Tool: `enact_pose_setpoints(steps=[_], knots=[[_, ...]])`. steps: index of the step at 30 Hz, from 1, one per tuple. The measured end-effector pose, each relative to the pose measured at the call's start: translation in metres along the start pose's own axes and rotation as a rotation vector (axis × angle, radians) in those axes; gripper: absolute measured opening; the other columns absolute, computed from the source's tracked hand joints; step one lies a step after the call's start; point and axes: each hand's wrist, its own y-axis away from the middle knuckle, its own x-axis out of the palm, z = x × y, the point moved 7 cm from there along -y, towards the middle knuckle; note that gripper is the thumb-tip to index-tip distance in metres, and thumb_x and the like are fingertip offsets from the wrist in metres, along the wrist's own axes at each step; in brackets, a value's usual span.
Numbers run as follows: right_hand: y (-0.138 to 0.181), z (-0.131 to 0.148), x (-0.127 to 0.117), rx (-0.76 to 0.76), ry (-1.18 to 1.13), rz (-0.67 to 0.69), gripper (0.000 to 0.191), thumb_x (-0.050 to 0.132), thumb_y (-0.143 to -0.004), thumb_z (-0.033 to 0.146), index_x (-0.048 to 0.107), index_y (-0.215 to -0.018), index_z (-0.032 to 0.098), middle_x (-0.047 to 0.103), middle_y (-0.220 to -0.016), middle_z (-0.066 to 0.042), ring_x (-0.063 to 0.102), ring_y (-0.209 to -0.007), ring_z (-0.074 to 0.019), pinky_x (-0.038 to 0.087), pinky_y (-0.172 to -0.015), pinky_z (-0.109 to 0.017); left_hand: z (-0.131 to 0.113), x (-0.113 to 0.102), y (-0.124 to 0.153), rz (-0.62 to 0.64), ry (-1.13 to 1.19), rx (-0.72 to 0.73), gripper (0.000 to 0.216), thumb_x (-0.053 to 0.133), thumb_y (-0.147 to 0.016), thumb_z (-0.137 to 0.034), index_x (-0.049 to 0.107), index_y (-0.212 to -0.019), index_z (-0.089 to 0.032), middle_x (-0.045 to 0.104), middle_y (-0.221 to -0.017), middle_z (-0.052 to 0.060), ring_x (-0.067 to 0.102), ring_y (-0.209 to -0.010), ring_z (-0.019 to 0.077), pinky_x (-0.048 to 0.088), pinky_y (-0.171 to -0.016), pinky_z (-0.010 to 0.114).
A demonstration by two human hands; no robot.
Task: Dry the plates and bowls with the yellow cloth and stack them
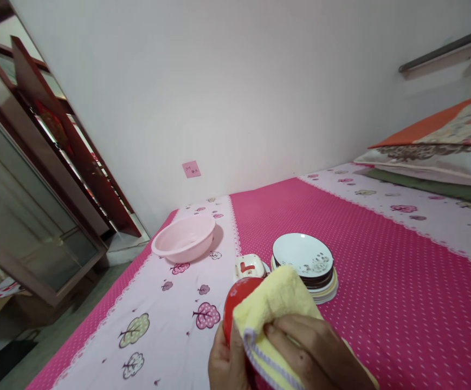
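My left hand [229,357] grips a red bowl [241,292] with a faint flower pattern; its lower part is hidden by the fingers and cloth. A yellow towel [282,295] with a lilac edge is bunched in my right hand [308,346], whose fingers press it against the bowl's side. Just beyond the hands stands a stack of plates [302,254], the top one white with a dark rim and a grey flower. Beside the stack, partly behind the bowl, sits a small white dish [249,265] with red marks.
A pink plastic basin [186,241] rests on the bed [381,303], toward the wall at left. Pillows [434,146] are piled at the far right. Beyond the bed's left edge are a glass-panelled door [36,216] and the floor.
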Motion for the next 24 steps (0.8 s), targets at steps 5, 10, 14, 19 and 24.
enact_pose_setpoints(steps=[5, 10, 14, 19, 24], knots=[[-0.008, -0.009, 0.001, -0.023, 0.064, 0.023, 0.032, 0.043, -0.104, 0.024, 0.065, -0.126, 0.016, 0.078, -0.106, -0.008, 0.076, -0.095, -0.0221, 0.062, -0.084, -0.031, 0.0, 0.014, -0.001, 0.034, 0.115, -0.122, 0.048, 0.086, -0.077, -0.035, 0.076, -0.119, -0.014, 0.083, -0.097, 0.013, 0.079, -0.096, 0.0318, 0.064, -0.09, 0.039], [-0.009, -0.046, -0.011, 0.347, -0.131, -0.05, 0.031, 0.049, -0.1, 0.027, 0.063, -0.126, 0.02, 0.079, -0.103, -0.007, 0.078, -0.085, -0.0205, 0.064, -0.072, -0.026, -0.007, 0.001, -0.006, -0.073, 0.224, -0.192, 0.052, 0.076, -0.086, -0.031, 0.066, -0.136, -0.019, 0.083, -0.108, 0.011, 0.076, -0.109, 0.0318, 0.061, -0.1, 0.045], [0.021, -0.099, -0.009, 0.953, -0.468, -0.097, 0.037, 0.069, -0.091, 0.049, 0.069, -0.119, 0.024, 0.081, -0.087, -0.002, 0.075, -0.06, -0.0207, 0.059, -0.047, -0.023, 0.001, 0.018, 0.003, 0.212, 0.344, -0.448, 0.063, 0.068, -0.089, -0.054, 0.064, -0.141, -0.019, 0.078, -0.122, 0.016, 0.064, -0.131, 0.0379, 0.053, -0.109, 0.053], [0.037, -0.083, 0.028, 1.359, -1.254, -0.008, 0.058, 0.072, -0.088, 0.057, 0.067, -0.135, 0.025, 0.077, -0.124, -0.012, 0.078, -0.102, -0.0308, 0.065, -0.08, -0.037, -0.002, 0.046, 0.02, 0.642, 0.32, -0.516, 0.061, 0.056, -0.096, -0.059, 0.059, -0.147, -0.025, 0.074, -0.132, 0.014, 0.06, -0.135, 0.0358, 0.044, -0.117, 0.058], [0.02, -0.036, 0.045, 1.303, -1.743, 0.183, 0.085, 0.079, -0.084, 0.049, 0.043, -0.156, 0.025, 0.076, -0.125, -0.012, 0.074, -0.113, -0.0328, 0.056, -0.102, -0.048, 0.002, 0.051, 0.024, 0.789, 0.294, -0.463, 0.058, 0.05, -0.101, -0.057, 0.054, -0.151, -0.027, 0.075, -0.131, 0.014, 0.065, -0.129, 0.0345, 0.048, -0.112, 0.058]])
